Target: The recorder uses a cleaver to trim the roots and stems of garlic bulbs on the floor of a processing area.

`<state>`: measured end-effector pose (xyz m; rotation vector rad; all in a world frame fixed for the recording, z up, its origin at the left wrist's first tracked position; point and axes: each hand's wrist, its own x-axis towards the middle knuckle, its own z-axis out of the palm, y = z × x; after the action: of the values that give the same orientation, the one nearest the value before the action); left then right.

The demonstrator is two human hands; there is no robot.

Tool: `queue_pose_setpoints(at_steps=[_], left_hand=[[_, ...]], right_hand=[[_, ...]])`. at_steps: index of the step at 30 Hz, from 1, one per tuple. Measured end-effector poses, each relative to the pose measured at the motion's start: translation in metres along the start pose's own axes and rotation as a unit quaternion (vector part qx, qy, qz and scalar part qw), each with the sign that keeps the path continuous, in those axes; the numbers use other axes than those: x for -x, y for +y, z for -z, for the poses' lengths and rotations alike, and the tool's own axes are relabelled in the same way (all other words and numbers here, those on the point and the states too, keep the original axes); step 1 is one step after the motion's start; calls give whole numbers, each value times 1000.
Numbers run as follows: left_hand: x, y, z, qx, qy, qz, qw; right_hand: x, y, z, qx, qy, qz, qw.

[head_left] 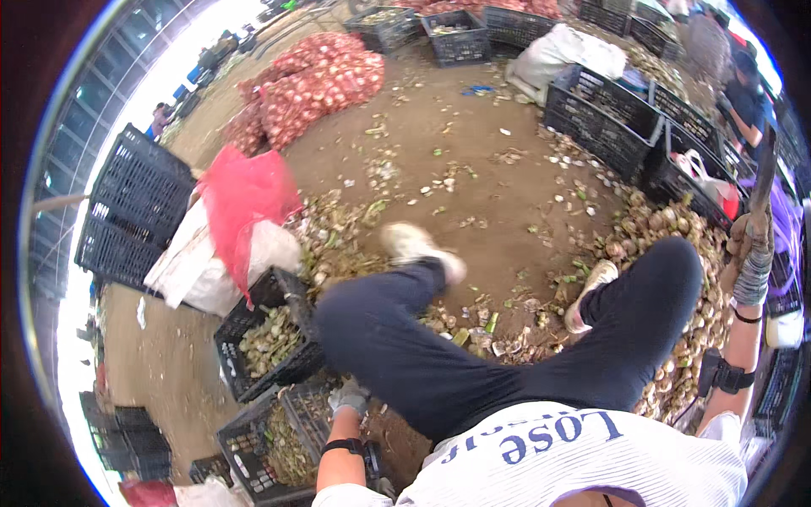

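My right hand [743,262], wrapped at fingers and wrist in greyish material, is closed on a long dark upright shaft [767,169] at the right edge. My gloved left hand [348,397] is down beside my left thigh at the rim of a black crate [308,422]; whether it grips the rim is unclear. A second black crate [241,355] with pale trimmings stands just ahead of that hand. A heap of pale garlic bulbs [693,338] lies beside my right leg. My legs are bent, and my left shoe is blurred.
Red mesh sacks [321,89] lie at back left; white sacks [566,55] and black crates [604,127] line the back right. A stacked crate [127,211] and pink mesh [245,203] over white sacks stand left. Trimmings litter the dirt floor. A co-worker [743,106] is far right.
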<state>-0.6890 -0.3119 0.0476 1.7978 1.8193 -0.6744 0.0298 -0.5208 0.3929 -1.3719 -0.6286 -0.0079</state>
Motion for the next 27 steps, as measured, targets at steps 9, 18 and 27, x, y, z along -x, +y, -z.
queue_pose_setpoints(at_steps=[9, 18, 27], left_hand=[[50, 57, 16, 189, -49, -81, 977], [-30, 68, 3, 148, -112, -42, 982], [-181, 198, 118, 59, 69, -45, 995]], right_hand=[[27, -20, -105, 24, -241, 14, 970], [39, -22, -115, 26, -256, -59, 965], [31, -13, -216, 40, -237, -284, 928]])
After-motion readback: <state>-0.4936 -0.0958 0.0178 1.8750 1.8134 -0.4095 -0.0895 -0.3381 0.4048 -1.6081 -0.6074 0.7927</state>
